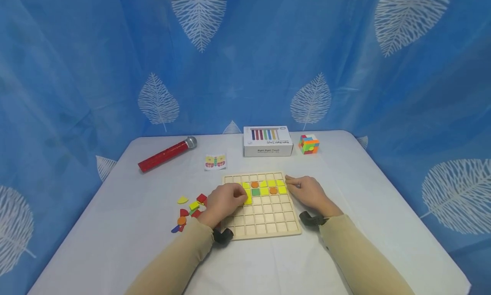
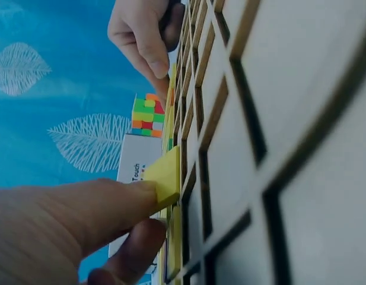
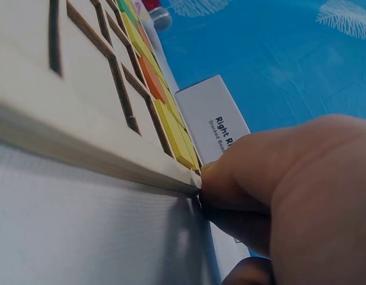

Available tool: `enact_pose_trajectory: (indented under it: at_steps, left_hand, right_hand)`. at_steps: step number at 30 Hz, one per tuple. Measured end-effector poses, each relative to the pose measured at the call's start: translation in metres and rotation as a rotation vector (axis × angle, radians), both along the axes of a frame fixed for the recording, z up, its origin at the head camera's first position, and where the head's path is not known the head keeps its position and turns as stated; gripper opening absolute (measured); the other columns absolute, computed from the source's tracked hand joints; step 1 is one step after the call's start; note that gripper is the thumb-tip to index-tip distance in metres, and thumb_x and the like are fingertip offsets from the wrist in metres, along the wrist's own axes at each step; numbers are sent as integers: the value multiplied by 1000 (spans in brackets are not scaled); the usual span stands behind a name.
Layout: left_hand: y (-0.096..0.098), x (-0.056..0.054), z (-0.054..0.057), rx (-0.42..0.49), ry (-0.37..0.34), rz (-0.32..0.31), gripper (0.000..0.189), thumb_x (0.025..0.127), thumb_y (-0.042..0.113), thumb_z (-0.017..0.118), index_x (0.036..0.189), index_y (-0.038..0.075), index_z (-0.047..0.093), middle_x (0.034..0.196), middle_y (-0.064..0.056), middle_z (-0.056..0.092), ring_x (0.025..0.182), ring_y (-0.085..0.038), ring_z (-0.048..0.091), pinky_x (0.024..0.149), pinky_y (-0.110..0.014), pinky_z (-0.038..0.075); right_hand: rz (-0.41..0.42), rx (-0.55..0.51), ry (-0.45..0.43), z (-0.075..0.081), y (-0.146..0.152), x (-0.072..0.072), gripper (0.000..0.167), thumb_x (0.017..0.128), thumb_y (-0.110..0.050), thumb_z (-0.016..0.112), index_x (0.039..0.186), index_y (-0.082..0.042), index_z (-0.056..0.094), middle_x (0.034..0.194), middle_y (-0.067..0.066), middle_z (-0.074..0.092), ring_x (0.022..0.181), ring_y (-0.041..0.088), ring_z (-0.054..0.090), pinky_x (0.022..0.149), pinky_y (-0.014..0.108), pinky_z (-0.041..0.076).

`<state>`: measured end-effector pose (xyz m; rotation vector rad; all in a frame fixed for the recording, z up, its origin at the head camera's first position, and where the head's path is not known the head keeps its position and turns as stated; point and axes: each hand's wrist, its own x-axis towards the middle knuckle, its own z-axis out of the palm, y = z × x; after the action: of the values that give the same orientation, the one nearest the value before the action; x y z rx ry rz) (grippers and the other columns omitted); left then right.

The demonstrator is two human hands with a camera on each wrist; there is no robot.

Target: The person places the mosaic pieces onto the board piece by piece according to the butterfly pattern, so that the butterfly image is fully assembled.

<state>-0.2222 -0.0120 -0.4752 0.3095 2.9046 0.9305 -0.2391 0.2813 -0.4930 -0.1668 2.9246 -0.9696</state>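
Observation:
A square wooden grid board (image 1: 271,217) lies on the table, with yellow pieces, orange discs (image 1: 273,190) and a green square (image 1: 255,192) in its far rows. My left hand (image 1: 225,201) is over the board's left part. Between thumb and finger it pinches a yellow tile (image 2: 165,180), tilted with one edge right at the grid. Under that hand another yellow piece (image 2: 174,240) sits in the board. At the far right corner, my right hand (image 1: 310,194) grips the board's edge with thumb and fingers, as the right wrist view shows. My left hand hides some left cells.
Loose coloured pieces, including a yellow quarter-round (image 1: 183,200) and an orange disc (image 1: 182,221), lie left of the board. Behind stand a pattern card (image 1: 215,162), a red tube with silver head (image 1: 165,155), a white box (image 1: 267,150) and a puzzle cube (image 1: 309,144).

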Motion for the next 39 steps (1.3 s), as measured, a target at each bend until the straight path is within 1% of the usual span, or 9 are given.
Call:
enact_pose_trajectory:
  at_steps: [7, 10, 13, 17, 20, 23, 28, 34, 39]
  left_hand:
    - [1, 4, 1, -71, 19, -28, 14, 90, 32, 80, 102, 25, 83, 98, 10, 71, 88, -13, 60, 75, -31, 48]
    - [-8, 3, 7, -69, 42, -25, 15, 90, 32, 80, 103, 25, 83, 101, 8, 72, 93, -15, 62, 76, -33, 50]
    - [-30, -1, 19, -34, 28, 31, 19, 91, 33, 79, 108, 24, 82, 108, 5, 74, 97, -19, 63, 84, -39, 52]
    - [-77, -5, 31, 16, -21, 136, 29, 94, 34, 76, 119, 20, 77, 118, -3, 72, 105, -25, 60, 92, -48, 51]
    - [-110, 0, 29, 21, -47, 185, 33, 95, 33, 74, 123, 15, 74, 122, -8, 71, 110, -27, 59, 92, -47, 53]
    - [-129, 8, 23, 41, -87, 191, 31, 95, 31, 75, 120, 13, 75, 118, -8, 71, 106, -27, 61, 85, -41, 56]
    - [-131, 19, 18, 69, -152, 129, 27, 88, 33, 83, 105, 14, 77, 101, -3, 69, 90, -22, 60, 72, -33, 56]
    - [-119, 28, 18, -82, -200, 31, 27, 75, 37, 92, 88, 22, 74, 85, 4, 65, 83, -18, 57, 69, -31, 52]
    - [-115, 31, 17, -116, -209, 1, 27, 74, 34, 93, 84, 21, 72, 76, 3, 63, 79, -17, 57, 69, -30, 50]
  right_hand:
    - [11, 28, 7, 2, 0, 1, 41, 100, -31, 64, 136, -12, 66, 148, 1, 58, 143, 35, 47, 116, 56, 36]
    - [14, 37, 5, 2, 0, 0, 41, 100, -31, 64, 137, -13, 65, 148, 0, 58, 143, 36, 47, 116, 57, 37]
    - [14, 45, -2, 2, -1, -1, 41, 101, -33, 63, 138, -14, 65, 148, -1, 58, 144, 36, 46, 115, 57, 37]
    - [9, 59, 8, 1, -2, -4, 42, 101, -34, 63, 138, -15, 64, 148, -2, 58, 143, 37, 47, 115, 57, 38]
    - [8, 65, 14, 1, -2, -4, 42, 100, -35, 63, 137, -14, 65, 147, -2, 59, 142, 37, 48, 114, 57, 39]
    - [15, 75, 18, 0, -1, -3, 41, 100, -35, 63, 136, -14, 66, 146, -2, 59, 142, 37, 48, 113, 57, 40]
    - [17, 89, 32, 4, 0, -2, 41, 100, -36, 63, 135, -14, 67, 146, -2, 60, 141, 38, 48, 114, 57, 40]
    - [19, 80, 20, 4, -1, 0, 41, 101, -36, 62, 136, -15, 66, 146, -2, 59, 142, 38, 48, 114, 57, 39]
    - [6, 84, 15, 4, -3, 2, 40, 101, -34, 63, 135, -14, 67, 146, -2, 60, 142, 37, 48, 114, 57, 39]
